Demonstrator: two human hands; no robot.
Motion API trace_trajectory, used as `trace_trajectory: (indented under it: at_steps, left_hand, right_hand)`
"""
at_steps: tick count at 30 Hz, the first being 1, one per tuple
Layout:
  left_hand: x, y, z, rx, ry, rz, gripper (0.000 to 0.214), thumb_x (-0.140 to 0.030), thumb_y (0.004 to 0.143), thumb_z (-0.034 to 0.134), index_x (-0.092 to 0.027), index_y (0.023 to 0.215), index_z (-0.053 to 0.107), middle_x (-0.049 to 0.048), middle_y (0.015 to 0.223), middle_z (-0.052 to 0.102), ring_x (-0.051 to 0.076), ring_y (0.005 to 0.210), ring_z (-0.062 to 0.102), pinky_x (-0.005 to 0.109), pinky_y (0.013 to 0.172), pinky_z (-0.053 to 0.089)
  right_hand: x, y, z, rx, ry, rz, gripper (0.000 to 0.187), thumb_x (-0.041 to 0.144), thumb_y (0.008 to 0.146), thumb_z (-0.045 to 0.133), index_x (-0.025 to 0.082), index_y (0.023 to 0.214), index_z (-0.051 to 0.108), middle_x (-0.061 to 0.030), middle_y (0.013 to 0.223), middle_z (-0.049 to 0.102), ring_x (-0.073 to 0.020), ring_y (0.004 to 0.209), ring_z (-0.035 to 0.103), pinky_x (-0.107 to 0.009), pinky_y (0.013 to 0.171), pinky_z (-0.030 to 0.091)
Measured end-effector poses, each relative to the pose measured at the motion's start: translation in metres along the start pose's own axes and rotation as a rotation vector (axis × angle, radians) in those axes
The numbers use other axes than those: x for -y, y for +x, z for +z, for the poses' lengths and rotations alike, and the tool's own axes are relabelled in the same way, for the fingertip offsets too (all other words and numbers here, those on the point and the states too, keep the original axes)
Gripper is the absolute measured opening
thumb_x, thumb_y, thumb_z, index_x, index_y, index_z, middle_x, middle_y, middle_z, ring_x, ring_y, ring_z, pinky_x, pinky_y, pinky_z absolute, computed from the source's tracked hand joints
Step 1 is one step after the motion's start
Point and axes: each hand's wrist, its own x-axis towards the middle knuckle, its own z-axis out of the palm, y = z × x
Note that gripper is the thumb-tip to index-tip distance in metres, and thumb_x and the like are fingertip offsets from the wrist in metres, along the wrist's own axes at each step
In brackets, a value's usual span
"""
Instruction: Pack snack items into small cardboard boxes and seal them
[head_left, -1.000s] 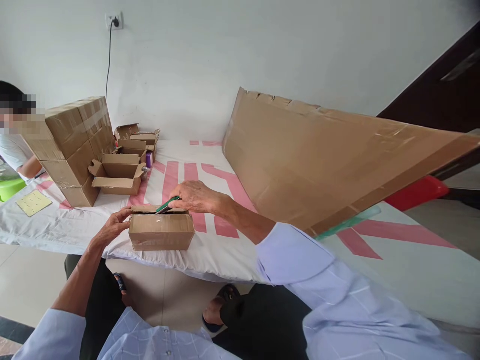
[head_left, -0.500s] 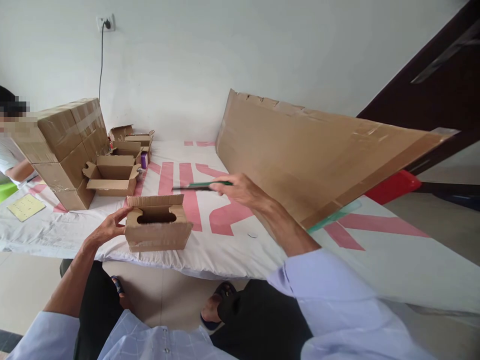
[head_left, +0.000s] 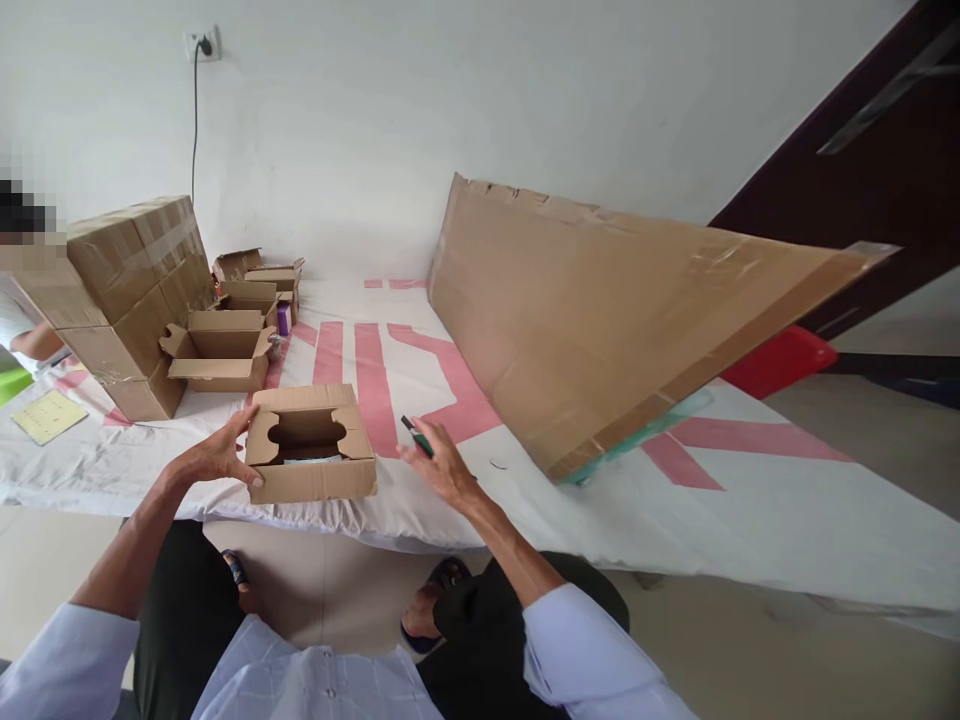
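Observation:
A small cardboard box [head_left: 313,481] is near the table's front edge, its top facing up. Its notched side flaps are folded inward, and something pale [head_left: 313,459] shows inside through the gap. My left hand [head_left: 219,452] grips the box's left side, thumb at the front and fingers behind. To the right of the box, my right hand [head_left: 442,466] is closed around a green and black utility knife [head_left: 418,436], apart from the box. The knife's dark end points up and left; the rest is hidden in my hand.
Open cardboard boxes [head_left: 217,375] stand beyond, beside stacked taped boxes [head_left: 124,350] at left. A large cardboard sheet [head_left: 600,320] leans on the table [head_left: 600,520] at right, with a red object [head_left: 784,362] behind it. A co-worker's arm [head_left: 37,342] shows far left.
My right hand has moved left and down towards the box with the knife. The box has tipped so that more of its opening shows, and my left hand's thumb now lies on its front.

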Motion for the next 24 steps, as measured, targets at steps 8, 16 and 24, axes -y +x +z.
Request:
trace_trajectory:
  at_steps: [8, 16, 24]
  left_hand:
    - [-0.005, 0.004, -0.007, -0.052, 0.189, 0.069, 0.129, -0.049, 0.055, 0.108, -0.03, 0.168, 0.049, 0.0192, 0.174, 0.039, 0.048, 0.162, 0.036, 0.063, 0.13, 0.039]
    - [-0.005, 0.029, -0.016, -0.069, 0.072, 0.006, 0.101, -0.038, 0.053, 0.104, -0.027, 0.146, 0.066, 0.0128, 0.145, 0.065, 0.039, 0.138, 0.061, 0.054, 0.111, 0.057]
    - [-0.009, 0.025, -0.019, -0.11, 0.193, -0.01, 0.11, -0.052, 0.061, 0.101, -0.025, 0.159, 0.057, 0.0151, 0.153, 0.059, 0.041, 0.144, 0.056, 0.052, 0.117, 0.052]
  right_hand:
    - [0.074, 0.036, 0.006, 0.541, 0.498, -0.081, 0.144, 0.066, 0.065, 0.096, 0.03, 0.181, 0.019, -0.0192, 0.181, 0.036, -0.0417, 0.163, 0.041, -0.057, 0.128, 0.043]
    - [0.072, 0.056, 0.02, 0.444, 0.241, -0.162, 0.134, 0.042, 0.065, 0.099, 0.028, 0.177, 0.027, -0.0186, 0.183, 0.025, -0.0406, 0.17, 0.025, -0.056, 0.135, 0.029]
    - [0.079, 0.071, 0.02, 0.414, 0.155, -0.221, 0.125, 0.045, 0.066, 0.098, 0.026, 0.172, 0.035, -0.0188, 0.171, 0.04, -0.0386, 0.152, 0.048, -0.052, 0.127, 0.04]
